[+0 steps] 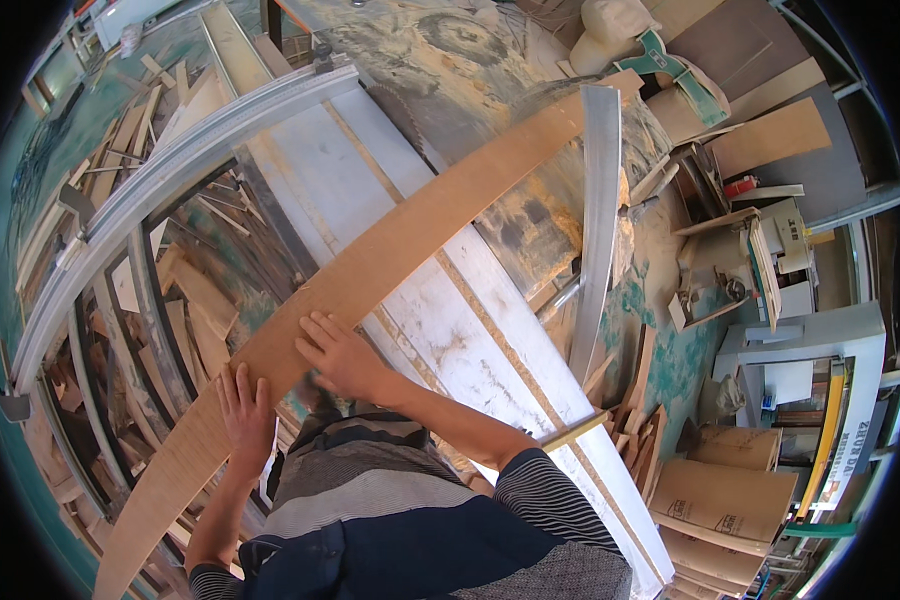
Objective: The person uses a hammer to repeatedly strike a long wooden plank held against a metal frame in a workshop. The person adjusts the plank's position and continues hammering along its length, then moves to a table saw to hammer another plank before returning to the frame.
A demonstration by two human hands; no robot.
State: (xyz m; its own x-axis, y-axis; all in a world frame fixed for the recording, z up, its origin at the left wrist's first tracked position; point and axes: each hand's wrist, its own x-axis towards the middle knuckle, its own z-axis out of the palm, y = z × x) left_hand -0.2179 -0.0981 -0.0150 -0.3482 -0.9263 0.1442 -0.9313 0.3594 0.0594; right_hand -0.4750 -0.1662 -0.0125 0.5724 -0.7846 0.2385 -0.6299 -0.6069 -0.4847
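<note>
A long, narrow brown wooden board (pixel 370 260) lies slantwise across the sliding table of a panel saw (pixel 340 160), running from the lower left to the upper right. My left hand (pixel 246 415) holds its near edge, fingers stretched over the top face and the thumb out of sight. Further along that edge, my right hand (pixel 340 355) grips the board with its fingers spread on top. Part of a toothed round saw blade (pixel 398 118) shows beyond the board, beside the white table. The board's far end reaches a grey metal fence rail (pixel 599 220).
A curved-looking metal crosscut fence (pixel 170 170) and frame bars (pixel 150 300) stand at the left, with wood offcuts (pixel 205 290) below. Sawdust coats the saw bed (pixel 470 50). To the right are cardboard boxes (pixel 720 500), a white machine (pixel 810 350) and stacked panels (pixel 770 140).
</note>
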